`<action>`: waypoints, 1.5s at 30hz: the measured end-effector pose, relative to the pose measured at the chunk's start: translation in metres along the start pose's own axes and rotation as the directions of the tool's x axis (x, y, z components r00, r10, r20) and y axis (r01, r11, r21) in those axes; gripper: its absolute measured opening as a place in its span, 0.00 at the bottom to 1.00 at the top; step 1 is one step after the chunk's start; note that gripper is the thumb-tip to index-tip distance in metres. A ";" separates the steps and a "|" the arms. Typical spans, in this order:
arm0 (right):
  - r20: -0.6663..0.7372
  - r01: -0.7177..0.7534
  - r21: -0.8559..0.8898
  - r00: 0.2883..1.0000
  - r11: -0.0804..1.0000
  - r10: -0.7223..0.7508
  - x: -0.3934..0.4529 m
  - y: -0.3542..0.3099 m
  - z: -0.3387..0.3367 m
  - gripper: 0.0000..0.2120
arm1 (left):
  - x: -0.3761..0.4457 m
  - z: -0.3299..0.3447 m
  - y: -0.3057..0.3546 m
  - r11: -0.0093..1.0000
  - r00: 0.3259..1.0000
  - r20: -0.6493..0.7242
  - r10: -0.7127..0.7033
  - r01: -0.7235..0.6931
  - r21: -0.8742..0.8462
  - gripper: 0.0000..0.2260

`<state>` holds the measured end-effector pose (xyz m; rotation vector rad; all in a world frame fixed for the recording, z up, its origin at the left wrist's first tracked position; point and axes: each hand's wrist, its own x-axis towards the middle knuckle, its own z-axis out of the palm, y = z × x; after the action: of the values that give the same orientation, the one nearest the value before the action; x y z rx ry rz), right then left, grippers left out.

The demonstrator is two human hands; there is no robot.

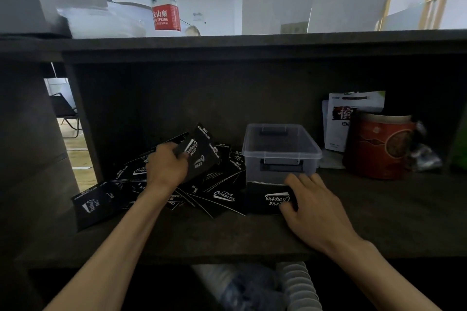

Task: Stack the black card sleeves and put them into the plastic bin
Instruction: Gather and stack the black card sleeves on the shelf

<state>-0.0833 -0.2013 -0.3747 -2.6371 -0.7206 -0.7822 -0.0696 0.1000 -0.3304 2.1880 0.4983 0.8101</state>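
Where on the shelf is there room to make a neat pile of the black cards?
Bare shelf shows right of the right hand, in front of the red canister, and along the front edge between both arms. It is crowded left of the plastic bin, where black card sleeves lie scattered and the left hand holds some.

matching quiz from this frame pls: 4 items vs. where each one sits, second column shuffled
Items:
1. water bottle
2. plastic bin
3. red canister
4. left hand

Places:
A. far right of the shelf, in front of a white packet
B. on top of the shelf unit
C. over the scattered black card sleeves, holding some up
D. mid-shelf, lid on, just behind the right hand

Pairs: 1-B, 2-D, 3-A, 4-C
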 end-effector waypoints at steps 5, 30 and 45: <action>0.019 0.000 0.003 1.000 1.000 0.000 0.001 0.000 0.001 0.11 | -0.002 -0.008 -0.013 0.996 0.999 0.020 0.029 -0.031 0.084 0.07; 0.004 0.048 -0.022 0.999 0.999 -0.048 0.000 -0.006 0.005 0.14 | -0.064 0.014 0.014 0.863 0.885 -0.045 0.463 -0.439 0.249 0.13; 0.025 0.010 -0.004 1.000 1.000 -0.010 0.001 -0.002 0.006 0.14 | -0.036 -0.015 -0.014 0.924 0.977 -0.001 0.212 -0.201 -0.324 0.08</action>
<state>-0.0809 -0.1967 -0.3783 -2.6534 -0.7403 -0.7551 -0.1069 0.0965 -0.3470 1.9630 0.1046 0.8958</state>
